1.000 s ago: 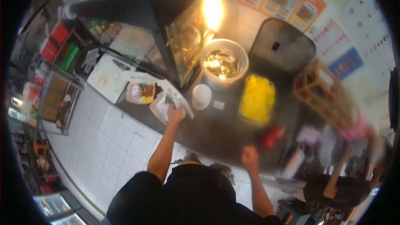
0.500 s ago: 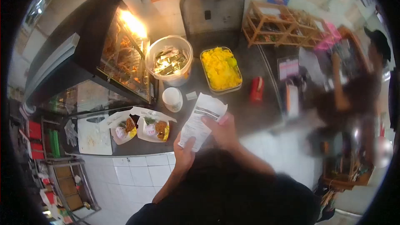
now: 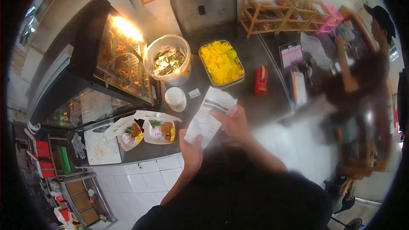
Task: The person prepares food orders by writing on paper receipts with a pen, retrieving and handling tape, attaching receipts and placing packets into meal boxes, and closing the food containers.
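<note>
A printed paper receipt [image 3: 206, 117] is held between both hands over the counter's front edge. My left hand [image 3: 191, 149] pinches its lower left end, and my right hand [image 3: 232, 123] grips its upper right side. To the left, two opened takeaway boxes stand side by side, one box [image 3: 128, 136] next to another box [image 3: 159, 132], each with fried food, a white wrapped item, greens and something yellow. Behind the receipt are a white cup [image 3: 175, 99] and a small white packet [image 3: 194, 93].
A clear bucket of packets [image 3: 168, 61], a tray of yellow food [image 3: 221, 63] and a red stapler-like object [image 3: 260, 81] stand behind. A lit display warmer [image 3: 121, 57] and white cutting board [image 3: 102, 145] are left. A person [image 3: 362, 72] works at right beside wooden racks [image 3: 266, 15].
One second ago my left hand was at a takeaway box and my right hand was apart from it; now both hold the receipt. The view has turned, and the receipt stays held since half a second ago.
</note>
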`<state>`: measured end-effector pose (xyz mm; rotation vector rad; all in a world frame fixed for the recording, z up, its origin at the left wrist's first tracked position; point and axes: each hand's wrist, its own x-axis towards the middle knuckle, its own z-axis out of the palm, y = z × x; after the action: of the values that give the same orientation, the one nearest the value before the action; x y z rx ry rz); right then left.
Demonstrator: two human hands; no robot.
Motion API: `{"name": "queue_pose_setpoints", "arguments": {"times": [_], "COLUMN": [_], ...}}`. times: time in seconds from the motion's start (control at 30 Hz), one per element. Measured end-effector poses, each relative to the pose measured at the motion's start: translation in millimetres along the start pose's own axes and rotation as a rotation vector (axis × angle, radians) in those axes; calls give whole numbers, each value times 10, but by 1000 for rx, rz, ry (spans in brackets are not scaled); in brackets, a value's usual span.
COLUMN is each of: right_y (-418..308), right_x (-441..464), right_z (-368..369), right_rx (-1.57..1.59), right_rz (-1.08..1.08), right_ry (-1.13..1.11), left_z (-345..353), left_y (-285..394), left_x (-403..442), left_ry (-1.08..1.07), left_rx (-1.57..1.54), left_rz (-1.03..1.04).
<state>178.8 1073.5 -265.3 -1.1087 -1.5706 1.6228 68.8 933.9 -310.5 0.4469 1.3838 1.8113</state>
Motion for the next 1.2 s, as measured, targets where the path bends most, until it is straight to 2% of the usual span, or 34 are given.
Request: {"name": "queue_pose_setpoints", "arguments": {"times": [0.03, 0.07, 0.13, 0.17, 0.2, 0.27, 0.3, 0.37, 0.43, 0.5, 0.57, 0.6, 0.63, 0.67, 0.7, 0.73, 0.77, 0.8, 0.83, 0.9, 0.93, 0.97, 1.0, 1.07, 1.13, 1.17, 1.2], "right_y": [4, 26, 347, 481, 734, 1166, 1294, 1374, 1688, 2346, 2987, 2842, 2581, 2435, 2519, 2326, 1812, 1506, 1499, 1509, 1337, 1012, 1062, 1158, 1133, 1103, 1002], "right_x": [33, 70, 257, 356, 454, 591, 622, 679, 766, 899, 1165, 1179, 1171, 1163, 1121, 1031, 882, 801, 819, 859, 760, 631, 627, 624, 621, 585, 475], "right_z": [-13, -31, -158, -228, -301, -341, -313, -242, -220, -211, -302, -283, -311, -300, -310, -239, -68, 106, 238, 466, 572, 680, 719, 799, 822, 803, 769], "right_rx": [1, -38, -227, -453, -448, -388, -368, -500, -570, -624, -891, -890, -839, -785, -738, -739, -683, -622, -627, -686, -692, -666, -573, -388, -665, -668, -563], "right_rz": [2, -106, -252, -168, -174, -286, -321, 14, -43, -101, -145, -163, -99, -30, -151, -140, -76, -15, -11, 18, 17, -12, 39, 144, -268, -266, -19], "right_ry": [-17, 54, 155, 167, 127, 121, 112, 202, 176, 126, 107, 87, -43, -167, -248, -259, -441, -619, -623, -1006, -1008, -1001, -1013, -1029, -1159, -1163, -1052], "left_z": [-22, -55, -110, -183, -258, -372, -407, -427, -483, -757, -1015, -1072, -1210, -1605, -1997, -2408, -2802, -3128, -3288, -3533, -3621, -3652, -3677, -3476, -3263, -3178, -3095], "left_y": [-27, -43, -7, 28, -35, -340, -439, -649, -1031, -1425, -1713, -1460, -1152, -1320, -1251, -1180, -1166, -1199, -1203, -1262, -1322, -1393, -1413, -1328, -1286, -1274, -1284], "left_x": [31, 55, 127, 167, 202, 285, 322, 434, 540, 577, 594, 617, 626, 724, 781, 893, 1007, 1119, 1151, 1194, 1204, 1193, 1188, 1101, 973, 910, 824], "left_ry": [39, 65, 49, 0, 39, -111, -89, -97, -104, -83, 12, 182, 348, 583, 723, 831, 913, 934, 835, 628, 519, 488, 454, 528, 607, 601, 594], "left_rx": [20, 22, 279, 373, 369, 410, 405, 632, 643, 665, 852, 889, 923, 1070, 1123, 1194, 1280, 1361, 1405, 1476, 1501, 1503, 1508, 1528, 1541, 1490, 1439], "left_rz": [60, 65, -45, -201, -198, -396, -399, -378, -342, -312, 62, 150, 238, 234, 319, 416, 488, 500, 367, 109, -15, 81, 178, 169, 153, 216, 275]}}
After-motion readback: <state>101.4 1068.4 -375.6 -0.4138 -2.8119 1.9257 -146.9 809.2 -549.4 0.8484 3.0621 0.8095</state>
